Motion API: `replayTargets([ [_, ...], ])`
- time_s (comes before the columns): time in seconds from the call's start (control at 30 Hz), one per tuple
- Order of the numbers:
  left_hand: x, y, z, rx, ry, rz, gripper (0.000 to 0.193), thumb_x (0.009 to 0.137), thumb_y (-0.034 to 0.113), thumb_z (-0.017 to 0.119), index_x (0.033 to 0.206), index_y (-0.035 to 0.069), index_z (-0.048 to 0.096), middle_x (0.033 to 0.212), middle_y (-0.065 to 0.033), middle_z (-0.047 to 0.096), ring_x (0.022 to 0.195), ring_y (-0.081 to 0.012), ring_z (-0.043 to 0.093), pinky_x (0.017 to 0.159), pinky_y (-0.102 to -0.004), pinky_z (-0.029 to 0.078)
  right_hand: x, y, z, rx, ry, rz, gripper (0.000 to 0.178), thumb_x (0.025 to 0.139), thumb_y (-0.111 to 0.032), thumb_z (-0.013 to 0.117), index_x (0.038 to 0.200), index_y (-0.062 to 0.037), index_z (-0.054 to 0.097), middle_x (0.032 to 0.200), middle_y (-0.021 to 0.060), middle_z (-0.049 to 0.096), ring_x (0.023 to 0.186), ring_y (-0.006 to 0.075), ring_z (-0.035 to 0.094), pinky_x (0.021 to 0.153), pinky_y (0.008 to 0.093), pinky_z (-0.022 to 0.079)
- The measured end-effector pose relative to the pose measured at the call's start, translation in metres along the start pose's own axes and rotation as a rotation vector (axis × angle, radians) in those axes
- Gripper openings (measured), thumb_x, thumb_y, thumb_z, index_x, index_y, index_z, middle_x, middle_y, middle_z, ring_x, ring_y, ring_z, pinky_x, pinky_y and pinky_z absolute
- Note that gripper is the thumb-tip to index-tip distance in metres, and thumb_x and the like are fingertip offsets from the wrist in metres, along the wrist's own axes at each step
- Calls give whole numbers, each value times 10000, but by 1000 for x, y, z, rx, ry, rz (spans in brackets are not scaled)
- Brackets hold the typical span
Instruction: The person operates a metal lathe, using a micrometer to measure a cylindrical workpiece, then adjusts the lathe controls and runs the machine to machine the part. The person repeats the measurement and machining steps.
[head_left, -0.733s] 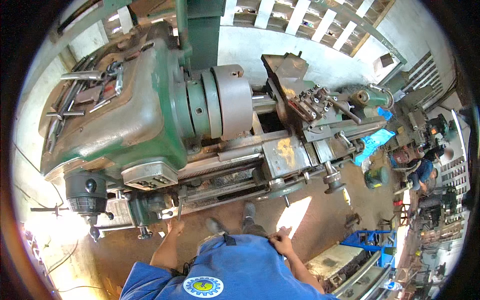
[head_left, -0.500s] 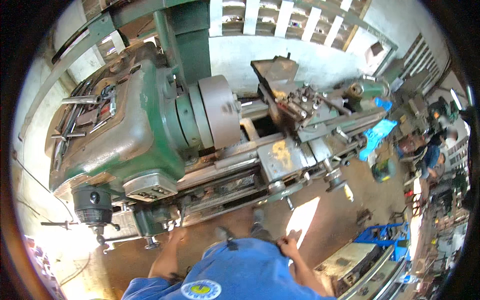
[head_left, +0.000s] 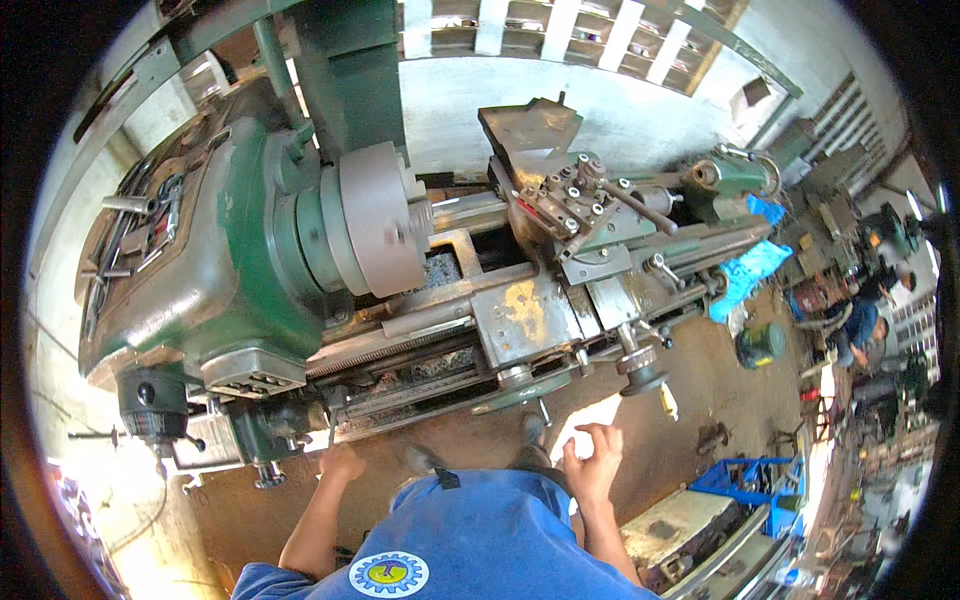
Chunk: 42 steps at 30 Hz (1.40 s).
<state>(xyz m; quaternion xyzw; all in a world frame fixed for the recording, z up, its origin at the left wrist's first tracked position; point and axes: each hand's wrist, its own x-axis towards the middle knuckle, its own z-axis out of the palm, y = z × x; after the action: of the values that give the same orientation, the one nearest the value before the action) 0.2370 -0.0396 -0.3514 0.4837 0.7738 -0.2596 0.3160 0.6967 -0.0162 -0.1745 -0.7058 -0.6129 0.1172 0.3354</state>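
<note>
My left hand [head_left: 343,463] is at the lower end of a thin metal lever [head_left: 334,428] on the front of a green lathe. Its fingers look closed round that end, though they are small in the view. My right hand [head_left: 596,466] is raised in front of my body, its fingers bent and apart, holding nothing. Nearest to it are the carriage handwheel [head_left: 520,393] and a smaller cross-slide handwheel [head_left: 641,372], both untouched. The large grey chuck [head_left: 385,220] sits on the headstock [head_left: 235,260], facing the tool post [head_left: 580,195].
Loose tools lie on the headstock top, including a metal tube [head_left: 130,204]. A blue cloth or plastic sheet [head_left: 750,275] hangs at the bed's right end, above a green bucket [head_left: 760,345]. A blue rack [head_left: 755,485] stands right. Other people [head_left: 862,335] are at far right.
My right hand has risen from beside my waist toward the lathe, and its fingers have spread. My left hand stays by the lever. The view has shifted, moving the lathe leftward.
</note>
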Motion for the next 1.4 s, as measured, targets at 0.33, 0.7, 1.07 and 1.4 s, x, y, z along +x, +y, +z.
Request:
replayTargets([
  [0.33,5,385,88,-988,-417,372,555,847,528,749,1061,18,701,1019,-104,696,940,-230,653,723,-411,549,128,105,-75,-340,-349,167,792,677,-141,821,1381,-21,481,1343,292,507,1196,469,552,1005,528,483],
  [0.7,-22,480,66,-1690,-374,-499,246,911,230,647,922,-14,624,725,-144,645,525,-249,642,415,-383,471,144,140,-68,-352,-453,34,548,731,-2,661,1232,140,491,1279,409,534,1055,559,613,912,553,536],
  [1.07,-12,336,92,-890,46,-445,324,906,335,673,863,14,657,758,-86,657,877,-264,749,744,-371,591,150,136,-72,-279,-492,-3,496,734,28,629,1208,119,514,1261,389,534,1029,575,597,909,584,510],
  [1.4,-80,319,49,-1500,-701,-40,208,907,222,661,952,31,730,769,-76,645,700,-232,708,706,-375,581,147,138,-72,-225,-466,18,517,692,70,573,1207,104,549,1262,343,551,1096,548,581,966,554,491],
])
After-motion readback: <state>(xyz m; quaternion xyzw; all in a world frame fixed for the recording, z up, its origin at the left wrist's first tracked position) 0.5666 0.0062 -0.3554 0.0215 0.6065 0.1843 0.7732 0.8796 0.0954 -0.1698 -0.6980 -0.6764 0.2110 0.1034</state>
